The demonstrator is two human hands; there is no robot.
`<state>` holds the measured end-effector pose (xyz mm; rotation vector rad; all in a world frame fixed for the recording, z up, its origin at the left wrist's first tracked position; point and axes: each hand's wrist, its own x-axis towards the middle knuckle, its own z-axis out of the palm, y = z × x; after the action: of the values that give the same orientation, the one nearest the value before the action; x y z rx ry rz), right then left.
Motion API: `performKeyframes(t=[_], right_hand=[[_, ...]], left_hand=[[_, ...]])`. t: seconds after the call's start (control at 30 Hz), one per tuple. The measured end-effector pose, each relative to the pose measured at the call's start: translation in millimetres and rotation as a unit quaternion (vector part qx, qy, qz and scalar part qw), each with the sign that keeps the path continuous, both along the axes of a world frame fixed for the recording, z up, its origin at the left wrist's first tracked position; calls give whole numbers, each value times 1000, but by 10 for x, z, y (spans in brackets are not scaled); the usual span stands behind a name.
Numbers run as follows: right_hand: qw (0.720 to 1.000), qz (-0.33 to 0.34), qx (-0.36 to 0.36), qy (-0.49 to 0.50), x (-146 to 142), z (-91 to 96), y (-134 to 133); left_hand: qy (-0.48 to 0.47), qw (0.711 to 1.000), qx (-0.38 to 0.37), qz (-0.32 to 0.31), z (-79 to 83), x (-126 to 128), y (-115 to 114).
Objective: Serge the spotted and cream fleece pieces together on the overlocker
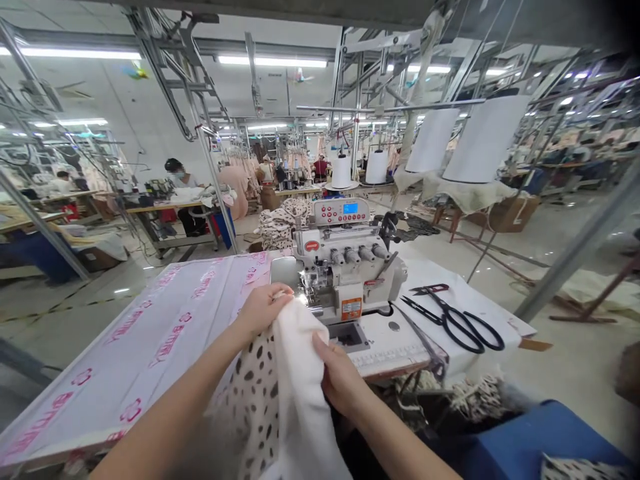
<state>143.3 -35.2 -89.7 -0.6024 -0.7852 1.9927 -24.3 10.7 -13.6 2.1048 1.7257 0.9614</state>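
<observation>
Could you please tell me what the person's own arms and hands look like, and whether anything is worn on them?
Both are bare: the left hand and right hand wear no gloves, and neither forearm shows a sleeve, watch or bracelet up to the picture's edge. No ring shows on the fingers in view; the cloth hides the rest.

Pink lettering runs in rows along the desk cover (150, 333), too smeared to read. On the sewing machine (360, 263), a red oval badge (312, 245) and an orange sticker (351, 307) carry print, none legible.
</observation>
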Motion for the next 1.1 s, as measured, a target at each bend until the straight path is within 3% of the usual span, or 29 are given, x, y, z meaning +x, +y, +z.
performKeyframes(t=[0.1,0.23,0.33,0.53,0.7,0.8,0.87,0.97,1.03,1.1], right_hand=[[999,18,-45,11,-36,-67,24],[999,15,-49,13,-44,-133,30],[999,15,-27,16,-46,-126,63],[1000,19,-10,15,-62,-88,198],[998,38,35,-35,5,-67,275],[990,81,85,-76,145,-122,159],[976,134,111,-130,267,-265,-14],[942,220,126,-218,452,-650,-361],[923,231,157,-265,570,-942,-603],[917,191,179,-302,697,-1183,-819]], left_hand=[[95,994,44,7,-33,7,39],[258,953,139,-72,-22,81,-38],[294,946,104,-91,-80,190,-151],[325,944,39,41,-275,351,-299],[330,943,-18,24,-160,326,-126],[324,945,-33,19,-92,336,-16],[313,949,-33,21,-93,329,31],[268,963,-7,14,-171,223,16],[197,980,36,16,-264,98,-85],[96,992,64,44,-379,-1,-241]])
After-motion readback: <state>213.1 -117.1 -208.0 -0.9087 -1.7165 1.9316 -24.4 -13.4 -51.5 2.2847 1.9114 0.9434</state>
